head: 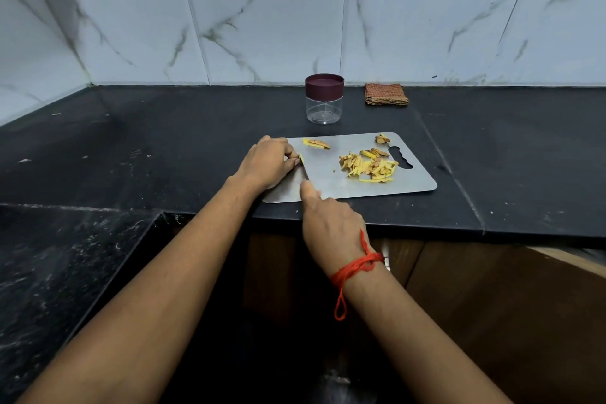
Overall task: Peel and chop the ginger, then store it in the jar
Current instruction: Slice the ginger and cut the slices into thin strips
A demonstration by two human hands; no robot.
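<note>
**A:** So, how will the ginger piece (300, 158) handle now?

**B:** I judge it light and firm, a little wet, so it can slip on the steel cutting board (344, 189). It is small. One should take it by its two sides, fingertips kept back from the blade.

**A:** Where is it?

**B:** At the left edge of the cutting board. The left hand (269, 165) pinches it with curled fingers.

**A:** And the other?

**B:** The right hand (328, 223), at the near edge of the cutting board, is closed round the knife (305, 174). The forefinger is stretched along its back, and the handle is hidden. The blade stands against the piece.

**A:** The rest?

**B:** The chopped strips (369, 168) lie on the right part of the cutting board. The jar (324, 105) stands behind it on the worktop (164, 141), lid on.
</note>
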